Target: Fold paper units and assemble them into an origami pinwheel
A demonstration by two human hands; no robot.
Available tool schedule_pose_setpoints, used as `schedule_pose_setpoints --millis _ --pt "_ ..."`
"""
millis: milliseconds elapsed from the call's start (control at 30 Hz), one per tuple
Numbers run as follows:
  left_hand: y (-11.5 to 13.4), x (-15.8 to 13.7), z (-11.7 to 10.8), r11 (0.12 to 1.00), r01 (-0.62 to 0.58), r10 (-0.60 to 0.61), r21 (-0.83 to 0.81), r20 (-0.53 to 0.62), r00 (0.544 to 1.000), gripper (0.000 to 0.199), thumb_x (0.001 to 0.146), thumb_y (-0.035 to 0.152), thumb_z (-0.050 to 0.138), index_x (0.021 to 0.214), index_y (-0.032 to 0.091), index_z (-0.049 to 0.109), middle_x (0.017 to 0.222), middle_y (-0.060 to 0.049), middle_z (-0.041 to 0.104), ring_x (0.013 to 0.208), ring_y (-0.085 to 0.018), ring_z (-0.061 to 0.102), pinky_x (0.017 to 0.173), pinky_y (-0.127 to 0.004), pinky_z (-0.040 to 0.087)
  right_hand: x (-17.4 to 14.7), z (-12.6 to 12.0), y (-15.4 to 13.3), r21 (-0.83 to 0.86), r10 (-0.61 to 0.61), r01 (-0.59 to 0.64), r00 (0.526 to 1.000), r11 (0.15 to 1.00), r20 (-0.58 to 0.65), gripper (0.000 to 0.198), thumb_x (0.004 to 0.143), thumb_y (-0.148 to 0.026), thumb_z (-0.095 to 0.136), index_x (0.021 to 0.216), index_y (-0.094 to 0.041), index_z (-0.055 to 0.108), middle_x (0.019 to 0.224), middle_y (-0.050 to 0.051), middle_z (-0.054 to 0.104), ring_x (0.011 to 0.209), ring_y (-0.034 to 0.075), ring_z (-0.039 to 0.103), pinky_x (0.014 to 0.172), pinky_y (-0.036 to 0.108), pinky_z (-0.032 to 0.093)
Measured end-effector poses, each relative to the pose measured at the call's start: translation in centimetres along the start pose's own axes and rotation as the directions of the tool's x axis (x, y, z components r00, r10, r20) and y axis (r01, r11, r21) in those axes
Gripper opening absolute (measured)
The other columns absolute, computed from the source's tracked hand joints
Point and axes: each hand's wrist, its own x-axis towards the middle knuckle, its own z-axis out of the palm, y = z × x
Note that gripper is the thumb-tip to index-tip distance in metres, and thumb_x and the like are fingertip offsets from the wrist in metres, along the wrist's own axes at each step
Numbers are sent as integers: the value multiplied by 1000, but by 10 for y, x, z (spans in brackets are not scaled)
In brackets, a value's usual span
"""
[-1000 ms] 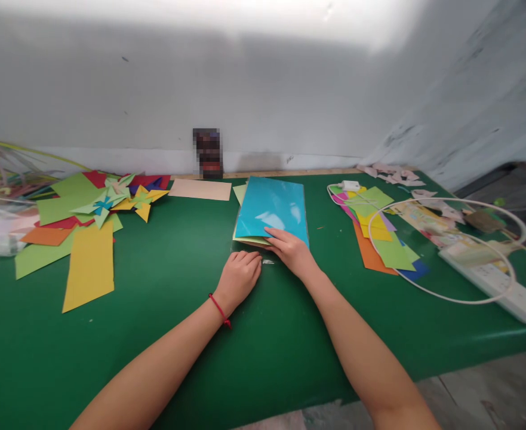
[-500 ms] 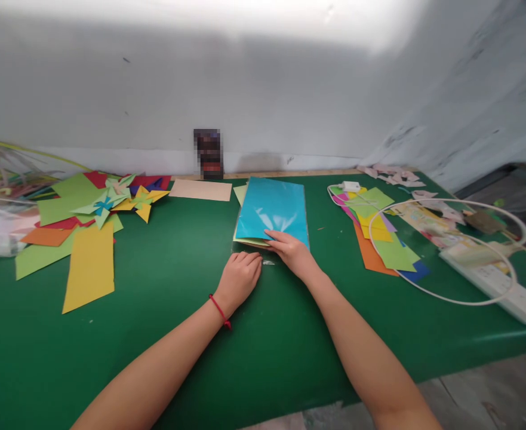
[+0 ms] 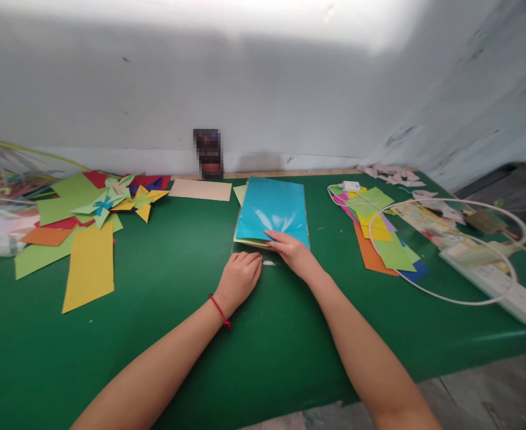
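Though glossy, wallside table [image 3: 177, 263] under papers [image 3: 271, 200].

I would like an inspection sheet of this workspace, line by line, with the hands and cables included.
Surface: green table, a few small specks.
Job's things: glossy blue sheet; paler paper edges show under it.
Clutter: coloured papers and folded paper stars at left; paper stack and scraps at right.
Left hand: fingers curled, just short of the blue sheet's near edge; grip unclear.
Right hand: fingers on that edge; underside hidden.
Cables: white cable loops across the paper stack and power strip.
Surroundings: marked wall behind; dark pixelated object before it.
Other people: nothing seen.
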Motion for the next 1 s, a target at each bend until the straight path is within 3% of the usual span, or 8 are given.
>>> schedule_pose_setpoints --millis 233,500,567,600,667,700,867,1000 --pt "0 1 0 1000 9 -9 -5 26 1000 24 90 20 41 100 15 62 102 -6 66 89 -20 57 79 -37 42 0 -5 -5 -91 -65 66 998 994 18 36 85 -10 40 115 -16 59 130 10 51 120 20 48 100 40 43" --pt "2 2 0 969 113 -119 -221 -14 993 24 89 22 43 102 15 63 105 -9 66 93 -22 58 84 -40 44 2 -8 -12 -130 17 -42 983 991 -185 28 90 -16 38 104 -19 62 125 8 56 118 20 50 100 44 41" --pt "4 9 4 834 271 -299 -481 20 954 24 88 25 46 104 16 62 104 -9 66 93 -20 59 85 -38 45 3 -9 -13 -156 3 -38 976 987 -219 27 90 -15 39 99 -21 63 123 5 58 119 20 48 104 48 35" --pt "6 14 7 691 369 -409 -622 84 909 24 86 27 49 103 16 62 102 -9 66 89 -19 61 81 -35 48 4 -10 -14 -167 -5 -33 974 985 -225 26 90 -15 39 97 -21 64 122 4 59 120 20 48 106 49 32" --pt "8 27 14 199 546 -574 -814 355 738 26 82 33 54 98 14 61 90 -9 68 69 -16 63 62 -28 51 4 -11 -16 -176 -14 -26 975 984 -221 25 90 -16 40 96 -21 64 120 4 60 119 19 49 106 48 31" --pt "9 33 18 106 562 -578 -820 409 706 29 83 37 52 97 12 60 84 -9 69 60 -14 63 54 -25 51 5 -11 -17 -173 -12 -26 976 985 -218 25 90 -16 40 96 -21 64 120 4 60 118 19 49 106 48 31" --pt "11 55 26 -82 580 -558 -810 520 647 32 81 43 50 86 11 56 56 -5 63 35 -9 52 36 -18 42 5 -9 -19 -157 8 -40 980 987 -198 26 89 -18 40 99 -21 64 120 5 60 116 20 52 104 47 34" --pt "16 61 25 -183 562 -543 -806 560 626 27 79 38 50 81 12 57 62 -4 64 43 -11 58 40 -19 46 5 -6 -23 -157 28 -59 981 986 -194 28 88 -18 40 106 -20 62 124 6 57 112 21 54 101 44 38"
